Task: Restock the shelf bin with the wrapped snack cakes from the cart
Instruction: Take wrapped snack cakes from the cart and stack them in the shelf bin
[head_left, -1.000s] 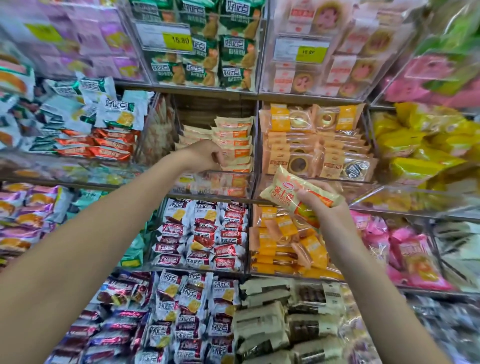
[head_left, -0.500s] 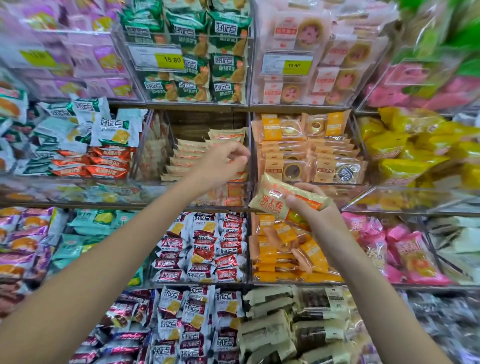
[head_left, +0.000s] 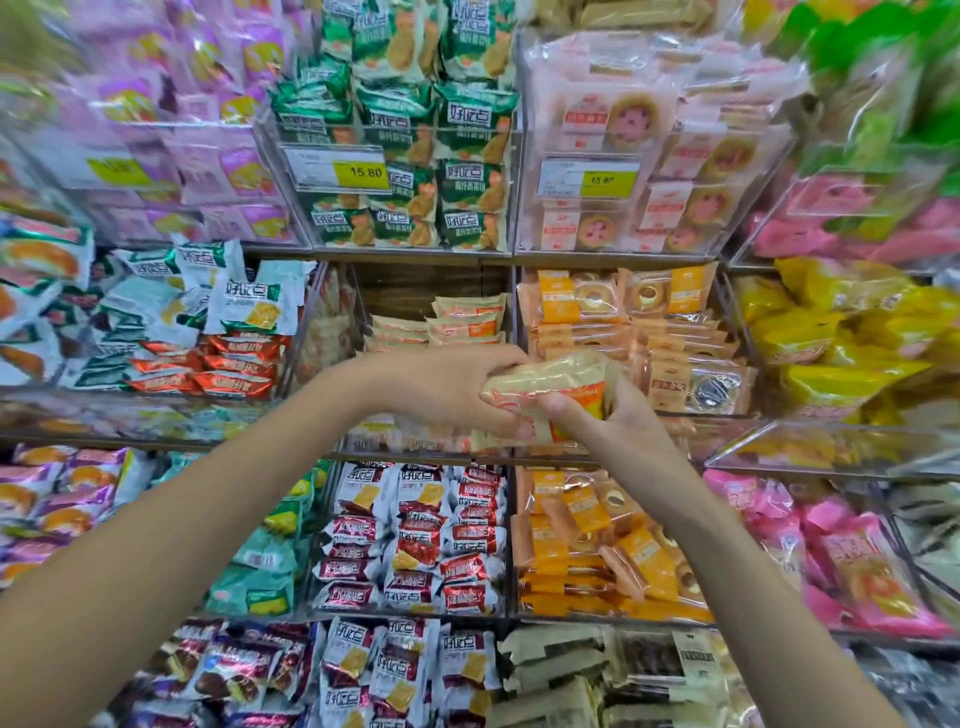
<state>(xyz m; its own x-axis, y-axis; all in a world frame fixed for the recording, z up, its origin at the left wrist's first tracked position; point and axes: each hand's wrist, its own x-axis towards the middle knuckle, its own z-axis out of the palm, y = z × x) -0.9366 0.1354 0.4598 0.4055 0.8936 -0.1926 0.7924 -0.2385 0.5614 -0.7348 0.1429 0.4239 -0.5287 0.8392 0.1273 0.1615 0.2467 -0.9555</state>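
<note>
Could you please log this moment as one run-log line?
left hand: gripping snack cake pack | right hand: gripping same pack | location: before half-filled bin

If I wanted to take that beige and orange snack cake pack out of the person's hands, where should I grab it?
Probably the top long edge of the snack cake pack. The left hand wraps its left end and the right hand pinches its lower right, so only the top is free. Come from above with your fingers across the narrow width and squeeze lightly; the pack looks soft.

Two hands, left hand (head_left: 441, 389) and right hand (head_left: 618, 421), share one wrapped snack cake (head_left: 550, 387); two yellow price tags (head_left: 369, 172) read clearly, perhaps a blurred third.
</note>
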